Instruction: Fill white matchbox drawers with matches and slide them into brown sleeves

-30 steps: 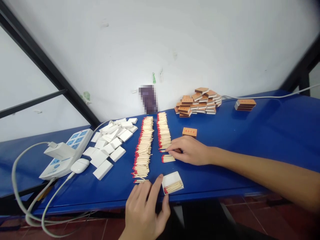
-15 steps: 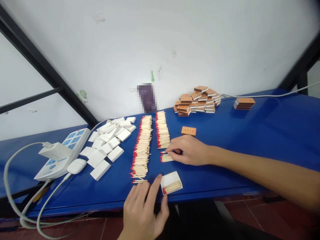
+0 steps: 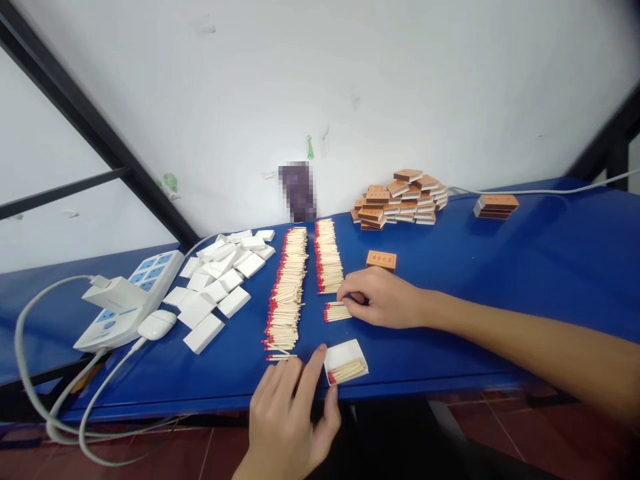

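Note:
My left hand point(image 3: 285, 410) is at the table's front edge, its index finger and thumb against the left corners of a small white matchbox tray point(image 3: 344, 350). Several red-headed matches point(image 3: 349, 371) lie along the tray's near side. Beyond it, my right hand point(image 3: 385, 297) pinches at the plain ends of a small row of matches point(image 3: 335, 311); its fingertips partly hide them. A longer row of matches point(image 3: 329, 260) runs away behind this group, and another long row point(image 3: 289, 287) lies left of it. Just past my right hand sits an orange matchbox sleeve point(image 3: 381, 259).
White matchbox trays point(image 3: 215, 273) are heaped at the left, beside a power strip point(image 3: 135, 300) with a plugged charger and cables. Orange matchboxes point(image 3: 400, 200) pile up against the wall, with a short stack point(image 3: 496, 205) farther right. The blue table point(image 3: 450, 347) ends near my body.
My right hand has drawn slightly back along the small row, its fingertips shifting from the match heads toward the plain ends. My left hand stays at the tray. The view has shifted slightly.

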Tool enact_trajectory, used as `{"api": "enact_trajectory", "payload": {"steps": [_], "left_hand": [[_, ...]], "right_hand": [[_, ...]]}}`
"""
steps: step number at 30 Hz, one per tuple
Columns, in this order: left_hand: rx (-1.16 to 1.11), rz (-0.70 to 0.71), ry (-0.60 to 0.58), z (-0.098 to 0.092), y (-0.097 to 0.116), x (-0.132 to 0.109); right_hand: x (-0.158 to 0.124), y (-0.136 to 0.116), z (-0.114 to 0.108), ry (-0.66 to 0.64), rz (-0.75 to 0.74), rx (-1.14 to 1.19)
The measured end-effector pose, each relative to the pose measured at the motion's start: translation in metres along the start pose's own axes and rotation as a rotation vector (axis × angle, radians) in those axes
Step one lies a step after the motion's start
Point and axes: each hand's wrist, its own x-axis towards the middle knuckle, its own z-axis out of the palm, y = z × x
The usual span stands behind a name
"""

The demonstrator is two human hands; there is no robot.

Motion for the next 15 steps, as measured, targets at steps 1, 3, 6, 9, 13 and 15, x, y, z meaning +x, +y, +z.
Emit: {"api": "enact_trajectory", "payload": {"steps": [1, 3, 6, 9, 13, 15], "left_hand": [[0.002, -0.001, 0.002, -0.0003, 0.0003, 0.0002], [0.012, -0.001, 0.003, -0.0006, 0.0006, 0.0005], [0.020, 0.004, 0.007, -0.0005, 0.0005, 0.0006], [0.021, -0.001, 0.008, -0.0007, 0.0004, 0.0003], [0.020, -0.004, 0.007, -0.0019, 0.0011, 0.0002], [0.023, -0.002, 0.011, -0.0022, 0.0013, 0.0003]], "right_hand": [[-0.0001, -0.0002, 0.0000, -0.010, 0.000, 0.008], [-0.0003, -0.0001, 0.0005, -0.019, 0.003, 0.022], [-0.0005, 0.0004, 0.0019, 0.001, 0.011, 0.029], [-0.0006, -0.0007, 0.0019, -0.010, 0.015, 0.028], [-0.0006, -0.0041, 0.0003, -0.040, 0.029, 0.012], [-0.0003, -0.0052, -0.0001, -0.045, 0.032, 0.005]]}}
